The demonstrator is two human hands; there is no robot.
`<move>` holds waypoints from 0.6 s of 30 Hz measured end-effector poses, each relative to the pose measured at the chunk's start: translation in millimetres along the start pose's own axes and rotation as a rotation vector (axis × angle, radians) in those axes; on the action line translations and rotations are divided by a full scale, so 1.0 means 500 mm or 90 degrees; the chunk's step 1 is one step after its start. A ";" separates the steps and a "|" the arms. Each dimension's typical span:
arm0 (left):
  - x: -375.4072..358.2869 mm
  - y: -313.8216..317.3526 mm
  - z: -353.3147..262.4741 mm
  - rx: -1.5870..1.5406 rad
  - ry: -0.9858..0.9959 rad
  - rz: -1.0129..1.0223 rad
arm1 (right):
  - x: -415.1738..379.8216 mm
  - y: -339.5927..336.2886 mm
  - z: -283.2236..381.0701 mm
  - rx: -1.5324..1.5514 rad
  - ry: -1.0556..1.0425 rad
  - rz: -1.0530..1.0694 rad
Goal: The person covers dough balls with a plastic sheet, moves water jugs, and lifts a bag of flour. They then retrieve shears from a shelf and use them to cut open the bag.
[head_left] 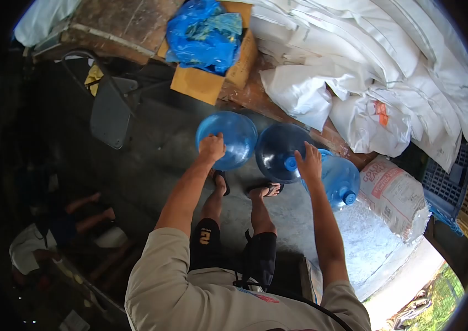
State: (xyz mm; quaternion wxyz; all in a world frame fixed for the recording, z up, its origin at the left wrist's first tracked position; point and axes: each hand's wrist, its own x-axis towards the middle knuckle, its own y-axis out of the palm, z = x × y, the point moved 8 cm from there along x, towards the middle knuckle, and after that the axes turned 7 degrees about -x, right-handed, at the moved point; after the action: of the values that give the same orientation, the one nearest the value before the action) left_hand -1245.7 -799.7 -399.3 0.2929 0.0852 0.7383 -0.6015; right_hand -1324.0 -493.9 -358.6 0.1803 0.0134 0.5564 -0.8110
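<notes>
Three large blue water jugs stand in a row on the floor in front of my feet. My left hand (pixel 212 147) is closed at the top of the light blue left jug (pixel 237 129), where its neck is hidden by my fingers. The darker middle jug (pixel 278 140) has a blue cap (pixel 291 163). My right hand (pixel 309 161) is held over the space between the middle jug and the right jug (pixel 336 179), fingers apart and nothing in them. A blue cap (pixel 349 197) also tops the right jug.
A cardboard box (pixel 196 84) with blue plastic bags (pixel 203 38) sits ahead. White sacks (pixel 350 77) are piled ahead right, with a printed sack (pixel 391 193) beside the right jug. A grey chair (pixel 113 113) stands left. Another person (pixel 32 243) is at lower left.
</notes>
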 end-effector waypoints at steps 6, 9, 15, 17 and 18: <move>-0.047 -0.005 0.058 -0.140 -0.017 -0.052 | -0.067 0.170 0.175 0.428 0.137 0.097; -0.084 0.014 0.131 -0.170 -0.076 -0.043 | -0.156 0.349 0.251 0.749 0.569 0.444; -0.133 0.037 0.270 -0.237 -0.165 -0.070 | -0.208 0.555 0.434 0.989 0.902 0.372; -0.145 0.068 0.313 -0.288 -0.178 -0.055 | -0.193 0.573 0.396 0.599 0.727 0.226; -0.149 0.081 0.331 -0.334 -0.188 -0.050 | -0.175 0.577 0.394 0.558 0.673 0.163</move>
State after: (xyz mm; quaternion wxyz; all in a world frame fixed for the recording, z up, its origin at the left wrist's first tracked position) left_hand -1111.3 -927.4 -410.9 0.3860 -0.1102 0.8204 -0.4072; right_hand -1118.4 -739.6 -523.1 -0.0427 0.5431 0.1851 -0.8179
